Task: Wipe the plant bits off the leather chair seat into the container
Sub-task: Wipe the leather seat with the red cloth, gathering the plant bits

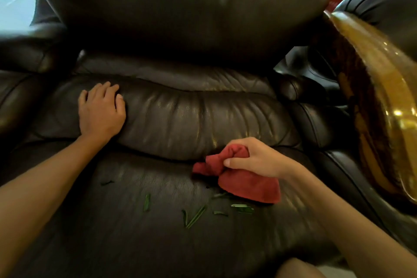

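Note:
The dark leather chair seat [140, 239] fills the lower half of the view. Several green plant bits [195, 216] lie scattered across its middle, some close to the lower edge of a red cloth [246, 185]. My right hand [255, 158] is shut on the bunched top of that cloth, which rests on the seat near the lower back cushion. My left hand [101, 110] lies flat, fingers apart, on the lower back cushion [203, 119] at the left. No container is in view.
The tall backrest [180, 7] rises behind. A padded armrest with glossy carved wood trim [383, 97] stands at the right; another leather armrest [22, 56] is at the left. Part of a knee [297, 268] shows at the bottom edge.

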### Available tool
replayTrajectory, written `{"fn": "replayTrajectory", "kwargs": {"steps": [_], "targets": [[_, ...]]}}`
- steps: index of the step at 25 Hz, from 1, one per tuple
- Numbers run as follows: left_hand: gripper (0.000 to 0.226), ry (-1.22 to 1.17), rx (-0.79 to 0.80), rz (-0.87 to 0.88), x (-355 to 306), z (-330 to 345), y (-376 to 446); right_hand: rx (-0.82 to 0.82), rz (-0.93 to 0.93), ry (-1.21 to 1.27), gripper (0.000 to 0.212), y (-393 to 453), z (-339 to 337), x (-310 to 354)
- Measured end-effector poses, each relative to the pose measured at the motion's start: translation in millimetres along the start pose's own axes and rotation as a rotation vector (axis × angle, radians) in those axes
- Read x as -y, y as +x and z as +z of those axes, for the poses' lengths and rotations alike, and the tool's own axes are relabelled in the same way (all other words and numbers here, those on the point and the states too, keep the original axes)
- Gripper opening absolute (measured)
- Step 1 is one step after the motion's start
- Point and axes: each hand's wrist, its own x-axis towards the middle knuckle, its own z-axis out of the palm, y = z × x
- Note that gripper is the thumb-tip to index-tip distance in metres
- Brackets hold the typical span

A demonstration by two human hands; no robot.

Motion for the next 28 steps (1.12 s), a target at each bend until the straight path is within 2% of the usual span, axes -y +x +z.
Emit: {"fn": "replayTrajectory", "kwargs": {"steps": [2,4,6,8,11,13,15,19,24,28], "targets": [[0.048,-0.027,0.066,0.000,0.7,-6.6,3.9,-0.015,-0.009,0.097,0.007,-10.7,-16.4,3.4],[0.044,-0.075,0.127,0.041,6.1,-16.1,2.6,-0.170,-0.008,0.164,0.007,-24.2,-39.1,0.8],[0.041,-0.149,0.159,0.070,10.4,-28.3,-9.2,-0.346,0.019,0.200,0.020,-42.1,-60.9,-8.6],[0.039,-0.212,0.200,0.051,9.6,-42.6,-27.2,-0.465,0.104,0.101,0.028,-56.0,-68.2,-25.6],[0.037,-0.283,0.233,0.009,-0.6,-69.0,-62.0,-0.560,0.323,-0.172,0.014,-76.0,-49.5,-57.6],[0.039,-0.302,0.246,-0.046,-3.8,-86.8,-92.4,-0.539,0.429,-0.164,0.029,-94.9,-24.6,-70.9],[0.041,-0.285,0.253,-0.079,-3.3,-96.7,-122.4,-0.556,0.443,-0.064,0.039,-104.8,-5.8,-72.5],[0.042,-0.271,0.160,-0.048,-13.3,-102.4,-159.8,-0.646,0.345,-0.103,0.031,-100.1,15.3,-52.7],[0.038,-0.283,0.028,-0.039,-15.1,-94.2,-161.4,-0.492,0.247,-0.276,0.029,-35.7,36.0,-12.3],[0.035,-0.256,-0.039,0.007,-9.2,-82.0,-162.5,-0.423,0.275,-0.390,0.031,-7.1,37.6,-5.2]]}}
